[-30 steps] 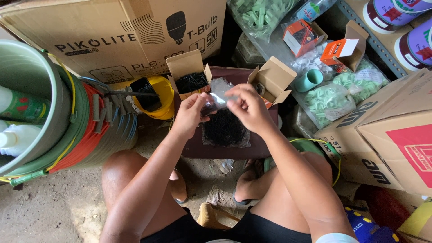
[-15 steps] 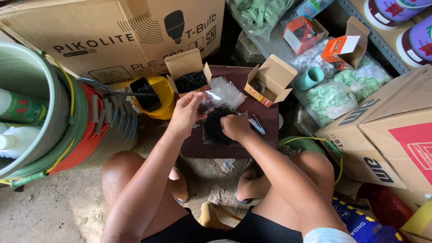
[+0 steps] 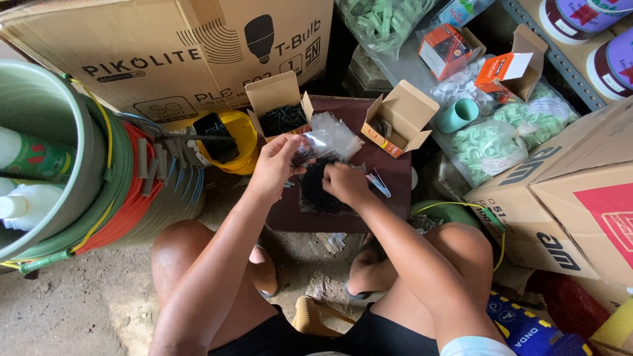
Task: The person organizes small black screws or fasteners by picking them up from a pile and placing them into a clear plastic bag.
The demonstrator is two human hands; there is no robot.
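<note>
The left hand (image 3: 273,165) pinches a small clear plastic bag (image 3: 315,144) by its upper edge just above the dark brown board (image 3: 389,204), while the right hand (image 3: 344,183) rests curled, fingers together, on the pile of small black screws (image 3: 315,194) lying on that board. The bag looks light, limp and slippery, so its rim seems the best place to hold; the screws look hard, loose and prone to scatter, best gathered in pinches

Bare arms, black shorts, sandals.

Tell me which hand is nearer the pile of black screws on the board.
Right. The right hand rests on the pile of black screws; the left hand is above-left of it, holding a clear plastic bag.
</note>
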